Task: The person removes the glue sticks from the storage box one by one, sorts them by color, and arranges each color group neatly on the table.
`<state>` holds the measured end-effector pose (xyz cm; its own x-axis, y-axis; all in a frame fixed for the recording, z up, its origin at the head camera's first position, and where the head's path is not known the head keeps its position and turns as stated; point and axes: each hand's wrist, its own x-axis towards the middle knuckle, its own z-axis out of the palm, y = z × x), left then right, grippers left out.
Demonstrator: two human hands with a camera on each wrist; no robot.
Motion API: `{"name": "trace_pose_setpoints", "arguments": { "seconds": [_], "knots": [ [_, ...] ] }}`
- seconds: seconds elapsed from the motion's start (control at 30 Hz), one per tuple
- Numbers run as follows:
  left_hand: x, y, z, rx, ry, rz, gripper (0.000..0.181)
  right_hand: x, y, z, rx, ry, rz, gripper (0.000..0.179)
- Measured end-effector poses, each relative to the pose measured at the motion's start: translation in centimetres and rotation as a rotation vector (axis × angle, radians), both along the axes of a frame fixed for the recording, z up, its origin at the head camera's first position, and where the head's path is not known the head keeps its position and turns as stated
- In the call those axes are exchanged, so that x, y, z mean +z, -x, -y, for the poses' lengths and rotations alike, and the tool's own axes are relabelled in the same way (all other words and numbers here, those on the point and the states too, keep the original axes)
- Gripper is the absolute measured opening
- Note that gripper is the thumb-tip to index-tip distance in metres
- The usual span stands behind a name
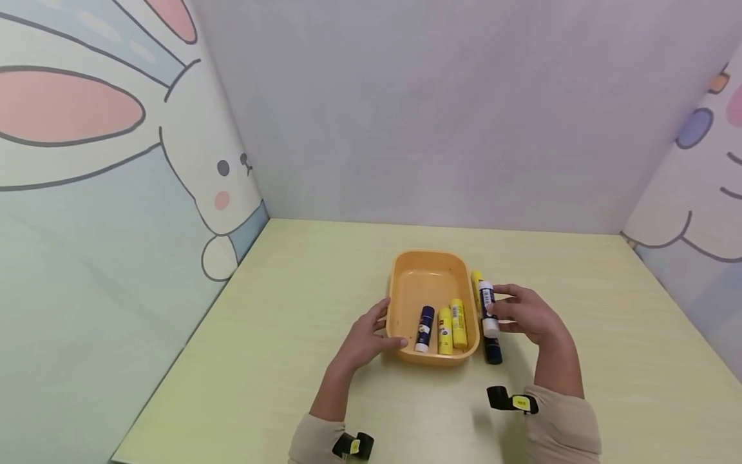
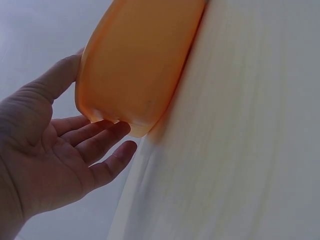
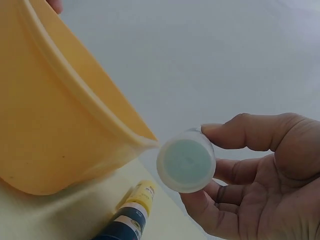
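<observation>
An orange plastic basket (image 1: 427, 258) holds a dark blue glue stick (image 1: 426, 327) and two yellow glue sticks, one (image 1: 445, 332) beside the other (image 1: 458, 324). My left hand (image 1: 366, 338) grips its near left side, thumb over the rim; in the left wrist view, fingers (image 2: 102, 142) touch the outer wall. To the right of the basket, my right hand (image 1: 530, 314) pinches a glue stick with white ends and a dark blue label (image 1: 487, 309). Its round pale end (image 3: 187, 165) faces the right wrist camera, above the table and near the basket's rim.
Beneath the held glue stick, a yellow glue stick (image 1: 476, 283) and a dark blue one (image 1: 493, 351) lie on the table (image 1: 591, 309) along the basket's right side. A grey wall (image 1: 440, 129) stands behind, with rabbit-patterned panels (image 1: 197, 142) at the sides.
</observation>
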<state>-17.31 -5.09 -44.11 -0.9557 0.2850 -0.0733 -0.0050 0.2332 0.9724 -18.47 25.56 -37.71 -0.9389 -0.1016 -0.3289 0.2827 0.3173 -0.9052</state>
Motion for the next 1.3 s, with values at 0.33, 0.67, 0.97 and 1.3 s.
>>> {"name": "trace_pose_setpoints", "arguments": {
  "seconds": [0.33,0.67,0.97,1.3],
  "knots": [
    [-0.1,0.0,0.0,-0.011,-0.007,-0.009,0.091,-0.7,-0.3,-1.8,-0.044,-0.021,0.036,0.066],
    [-0.2,0.1,0.0,-0.003,-0.011,-0.007,0.091,-1.2,-0.5,-3.3,-0.060,-0.029,0.060,0.070],
    [-0.2,0.2,-0.1,-0.010,-0.018,-0.009,0.091,-1.7,-1.0,-4.3,-0.068,-0.017,0.083,0.071],
    [-0.3,0.3,0.0,-0.013,-0.017,-0.004,0.091,-2.4,-1.3,-5.3,-0.079,-0.029,0.108,0.070]
  ]
}}
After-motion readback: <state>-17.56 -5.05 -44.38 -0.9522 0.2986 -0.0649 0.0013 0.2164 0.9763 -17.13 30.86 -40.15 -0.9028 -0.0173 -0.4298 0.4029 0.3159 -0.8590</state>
